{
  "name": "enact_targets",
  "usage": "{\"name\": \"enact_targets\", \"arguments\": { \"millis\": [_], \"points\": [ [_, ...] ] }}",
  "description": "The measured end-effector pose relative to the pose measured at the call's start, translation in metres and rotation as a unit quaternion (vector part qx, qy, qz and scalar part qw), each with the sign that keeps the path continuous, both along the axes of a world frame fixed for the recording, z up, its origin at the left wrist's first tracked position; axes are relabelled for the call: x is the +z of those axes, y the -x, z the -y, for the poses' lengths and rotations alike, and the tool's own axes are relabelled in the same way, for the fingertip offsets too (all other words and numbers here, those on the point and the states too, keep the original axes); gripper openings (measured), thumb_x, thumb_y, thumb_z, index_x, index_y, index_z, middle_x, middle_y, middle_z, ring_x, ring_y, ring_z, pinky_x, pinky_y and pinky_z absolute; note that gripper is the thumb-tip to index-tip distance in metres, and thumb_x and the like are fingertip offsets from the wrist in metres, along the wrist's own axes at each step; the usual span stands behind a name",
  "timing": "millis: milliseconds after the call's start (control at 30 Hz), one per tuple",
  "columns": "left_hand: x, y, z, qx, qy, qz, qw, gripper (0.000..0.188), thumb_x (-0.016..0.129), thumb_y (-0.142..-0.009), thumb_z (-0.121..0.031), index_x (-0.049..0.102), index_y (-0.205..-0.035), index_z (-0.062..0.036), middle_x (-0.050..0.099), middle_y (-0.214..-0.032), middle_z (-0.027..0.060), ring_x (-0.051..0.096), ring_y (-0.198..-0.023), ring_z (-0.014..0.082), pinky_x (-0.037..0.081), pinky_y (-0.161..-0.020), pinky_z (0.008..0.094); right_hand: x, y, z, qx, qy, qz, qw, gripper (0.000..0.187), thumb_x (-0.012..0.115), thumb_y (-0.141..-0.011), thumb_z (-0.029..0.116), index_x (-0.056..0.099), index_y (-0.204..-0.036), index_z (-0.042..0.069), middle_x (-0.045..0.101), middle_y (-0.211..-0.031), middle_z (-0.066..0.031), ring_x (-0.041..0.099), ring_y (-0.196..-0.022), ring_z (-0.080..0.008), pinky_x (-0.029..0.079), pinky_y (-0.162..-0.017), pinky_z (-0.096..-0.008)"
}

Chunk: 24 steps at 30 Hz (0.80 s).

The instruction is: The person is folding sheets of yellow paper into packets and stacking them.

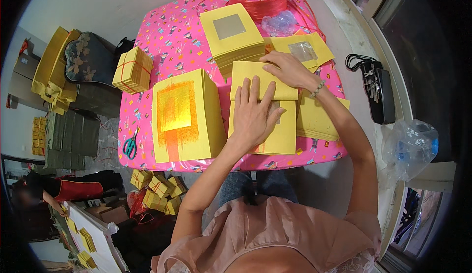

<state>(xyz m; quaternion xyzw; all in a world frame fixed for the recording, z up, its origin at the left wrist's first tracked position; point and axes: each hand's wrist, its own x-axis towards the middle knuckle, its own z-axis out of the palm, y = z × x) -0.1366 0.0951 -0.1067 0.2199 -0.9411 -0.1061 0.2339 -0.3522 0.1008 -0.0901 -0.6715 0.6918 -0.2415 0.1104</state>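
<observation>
One folded yellow paper (pixel 286 93) lies on the pink worktop (pixel 177 52), near a tall paper stack (pixel 236 46); the left hand (pixel 253 114) rests flat across it, fingers spread; the right hand (pixel 289 70) curves over its upper edge, grip unclear.

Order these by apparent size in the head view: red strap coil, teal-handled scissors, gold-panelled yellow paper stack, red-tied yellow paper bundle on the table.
1. Gold-panelled yellow paper stack
2. Red strap coil
3. Red-tied yellow paper bundle
4. Teal-handled scissors

The coil lies farther off; its true size is unsure.
</observation>
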Motion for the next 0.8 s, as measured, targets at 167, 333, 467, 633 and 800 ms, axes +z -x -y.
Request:
{"name": "enact_targets", "arguments": {
  "millis": [167,333,467,633,800],
  "points": [
    [0.002,-0.001,-0.001,0.003,-0.001,-0.006,1.000,0.061,0.056,-0.095,-0.047,0.048,-0.146,-0.0141,0.040,-0.149,0.0244,0.032,-0.138,0.0492,0.023,-0.113,0.0585,0.003,-0.003,-0.001,0.008,0.008,0.021,1.000,0.034,0.061,-0.096,0.026,0.062,-0.122,0.003,0.064,-0.120,-0.0165,0.060,-0.113,-0.0341,0.046,-0.097,-0.0426],
    [0.003,-0.001,-0.002,0.000,-0.002,-0.004,1.000,0.061,0.057,-0.094,-0.046,0.049,-0.145,-0.0119,0.041,-0.149,0.0223,0.032,-0.137,0.0505,0.024,-0.113,0.0589,-0.002,-0.002,-0.001,0.013,0.020,0.032,0.999,0.034,0.061,-0.096,0.026,0.061,-0.121,0.003,0.064,-0.119,-0.0162,0.061,-0.111,-0.0342,0.047,-0.096,-0.0420],
    [0.001,0.001,-0.002,-0.005,0.001,-0.007,1.000,0.061,0.058,-0.093,-0.045,0.050,-0.143,-0.0094,0.042,-0.147,0.0231,0.033,-0.136,0.0517,0.026,-0.112,0.0591,-0.001,-0.003,-0.010,0.000,0.024,0.014,1.000,0.036,0.061,-0.096,0.026,0.060,-0.125,0.004,0.062,-0.123,-0.0161,0.057,-0.118,-0.0332,0.044,-0.101,-0.0422],
    [0.002,-0.001,-0.002,-0.007,-0.014,-0.009,1.000,0.058,0.057,-0.093,-0.041,0.052,-0.141,-0.0089,0.042,-0.148,0.0242,0.032,-0.137,0.0526,0.026,-0.113,0.0596,0.015,-0.025,-0.053,-0.001,0.114,-0.008,0.993,0.040,0.057,-0.098,0.025,0.057,-0.132,0.004,0.057,-0.134,-0.0158,0.050,-0.129,-0.0331,0.036,-0.109,-0.0451],
    [-0.004,-0.003,0.000,-0.008,-0.016,-0.007,1.000,0.055,0.052,-0.092,-0.033,0.053,-0.141,-0.0087,0.042,-0.148,0.0256,0.031,-0.138,0.0542,0.025,-0.114,0.0603,0.014,-0.057,-0.113,0.018,0.019,-0.133,0.991,0.055,0.049,-0.101,0.034,0.043,-0.146,0.004,0.044,-0.151,-0.0149,0.032,-0.145,-0.0322,0.024,-0.117,-0.0522]
  ]
}}
